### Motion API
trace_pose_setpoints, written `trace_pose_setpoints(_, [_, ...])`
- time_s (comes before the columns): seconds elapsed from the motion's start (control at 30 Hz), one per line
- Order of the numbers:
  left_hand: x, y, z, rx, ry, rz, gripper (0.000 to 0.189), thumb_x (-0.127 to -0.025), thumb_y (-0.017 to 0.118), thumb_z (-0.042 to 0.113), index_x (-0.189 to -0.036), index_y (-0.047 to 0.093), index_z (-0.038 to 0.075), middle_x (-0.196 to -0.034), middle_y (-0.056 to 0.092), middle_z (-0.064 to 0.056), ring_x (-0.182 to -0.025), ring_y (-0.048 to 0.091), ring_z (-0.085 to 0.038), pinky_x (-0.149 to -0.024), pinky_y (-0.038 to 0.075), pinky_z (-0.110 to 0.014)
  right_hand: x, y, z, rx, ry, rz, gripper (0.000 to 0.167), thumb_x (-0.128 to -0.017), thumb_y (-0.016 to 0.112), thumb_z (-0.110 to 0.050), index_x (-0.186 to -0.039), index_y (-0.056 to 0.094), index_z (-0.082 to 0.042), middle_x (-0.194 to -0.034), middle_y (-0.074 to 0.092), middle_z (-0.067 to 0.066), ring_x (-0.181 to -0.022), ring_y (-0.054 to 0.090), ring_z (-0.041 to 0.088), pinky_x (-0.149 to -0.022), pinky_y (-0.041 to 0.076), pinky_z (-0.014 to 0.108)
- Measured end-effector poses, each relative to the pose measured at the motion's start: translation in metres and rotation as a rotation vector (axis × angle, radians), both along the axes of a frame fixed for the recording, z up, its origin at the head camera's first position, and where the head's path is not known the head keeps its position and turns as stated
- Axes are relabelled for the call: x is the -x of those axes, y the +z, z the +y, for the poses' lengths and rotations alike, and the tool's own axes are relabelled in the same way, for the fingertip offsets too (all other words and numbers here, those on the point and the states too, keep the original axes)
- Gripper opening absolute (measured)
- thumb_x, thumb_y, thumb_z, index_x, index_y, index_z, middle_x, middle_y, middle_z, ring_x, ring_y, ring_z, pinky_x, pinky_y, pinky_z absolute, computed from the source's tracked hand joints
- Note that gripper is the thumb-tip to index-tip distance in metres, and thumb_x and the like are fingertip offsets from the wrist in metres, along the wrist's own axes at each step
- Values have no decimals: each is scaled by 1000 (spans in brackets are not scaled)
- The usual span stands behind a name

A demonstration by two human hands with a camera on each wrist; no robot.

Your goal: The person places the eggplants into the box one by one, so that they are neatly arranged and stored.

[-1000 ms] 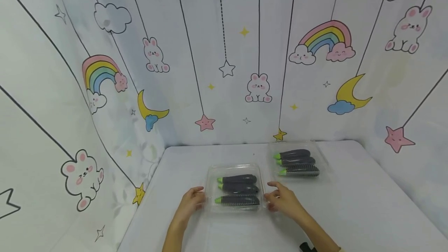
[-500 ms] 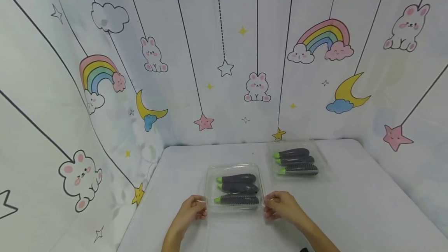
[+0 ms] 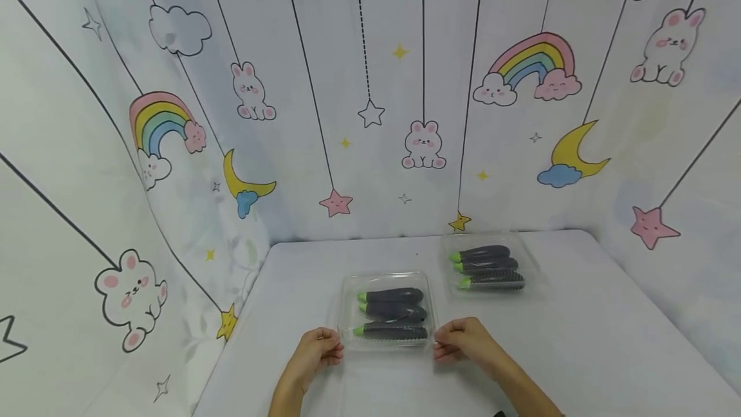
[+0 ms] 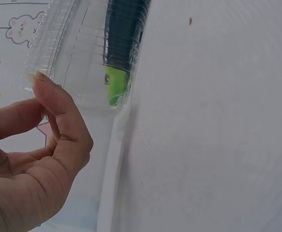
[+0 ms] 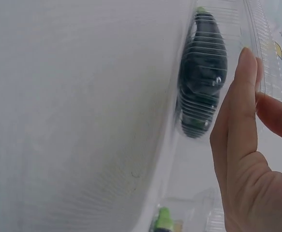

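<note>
A clear plastic box (image 3: 350, 304) with three dark eggplants (image 3: 392, 311) in it sits on the white table, green stem ends to the left. My left hand (image 3: 314, 352) pinches the rim at its near left corner. In the left wrist view, thumb and fingers of that hand (image 4: 58, 140) meet at the ribbed edge. At the near right corner my right hand (image 3: 467, 345) pinches the rim. The right wrist view has this hand (image 5: 247, 140) with the rim between thumb and straighter fingers.
A second clear box (image 3: 534, 278) holding three eggplants (image 3: 487, 265) stands behind and to the right. A white backdrop (image 3: 498, 147) printed with rabbits, rainbows and stars rises behind and left of the table (image 3: 307, 259).
Both hands have slid toward me along the box's sides to its near corners, and the right fingers have closed on the rim. The box has stayed about where it was.
</note>
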State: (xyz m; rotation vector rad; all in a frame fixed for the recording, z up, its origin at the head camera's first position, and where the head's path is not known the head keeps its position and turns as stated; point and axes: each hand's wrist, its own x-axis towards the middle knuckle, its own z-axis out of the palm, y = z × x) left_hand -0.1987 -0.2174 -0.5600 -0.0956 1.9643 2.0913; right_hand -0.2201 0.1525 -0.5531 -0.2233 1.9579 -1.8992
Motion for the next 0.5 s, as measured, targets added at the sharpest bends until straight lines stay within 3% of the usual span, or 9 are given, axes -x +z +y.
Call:
trace_pose_setpoints(0.33, [-1,-1,0,-16,21,-2,10,-100,55,0,-101,63,-6,-83,65,-5,-71,63,-12,-65,58,-23,-2,1,-4,7,21,1,26,-98,67,-6,-103,64,19,-86,75,15,-80,77,29,-76,67,42])
trace_pose_setpoints(0.5, [-2,-1,-2,-4,23,-9,13,-101,57,3,-106,60,-8,-86,65,-5,-73,64,-13,-67,58,-24,-1,2,-5,11,2,-12,26,-97,69,-6,-103,65,19,-86,75,16,-78,78,29,-75,67,42])
